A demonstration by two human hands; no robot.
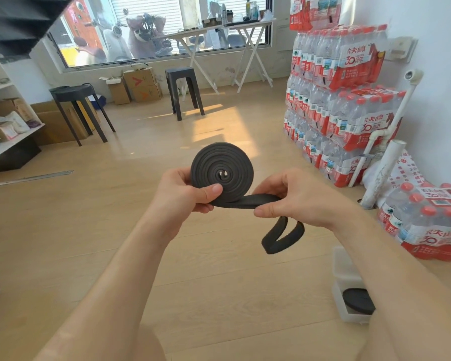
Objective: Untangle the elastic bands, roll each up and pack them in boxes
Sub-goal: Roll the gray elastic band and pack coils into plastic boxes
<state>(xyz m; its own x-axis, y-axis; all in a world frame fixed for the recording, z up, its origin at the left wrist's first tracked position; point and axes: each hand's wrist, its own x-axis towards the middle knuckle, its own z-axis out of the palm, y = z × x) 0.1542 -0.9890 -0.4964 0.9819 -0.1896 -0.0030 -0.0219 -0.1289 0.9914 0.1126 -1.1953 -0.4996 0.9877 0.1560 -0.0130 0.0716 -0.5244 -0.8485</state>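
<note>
Black elastic band [221,165]: flat strap wound into a tight spiral disc, held upright in the air between the two hands, its face toward the camera.
Left hand [185,190]: grips the disc at its lower left edge, thumb pressed across the face and fingers behind, which keeps the coil from springing open.
Right hand [294,196]: pinches the unwound stretch where it leaves the bottom of the disc, just beside the left hand's thumb, with fingers curled over the strap and thumb under it.
Loose tail [281,238]: hangs slack below the right hand in a short doubled loop.
Step in hand: rolling up. By my reading most of the band is wound and only the tail is left.
Next move: likely the right hand feeds the tail flat and taut while the left hand turns the disc. The strap looks slightly twisted at the pinch, so it wants flattening first.
Clear plastic box [346,269]: on the floor, down and to the right of the right hand, partly hidden by that forearm. It holds one finished black roll [357,300].
Pale wood floor [219,282]: beneath both hands.
Shrink-wrapped packs of water bottles with red labels [349,100]: stacked against the wall, beyond and to the right of the right hand.
</note>
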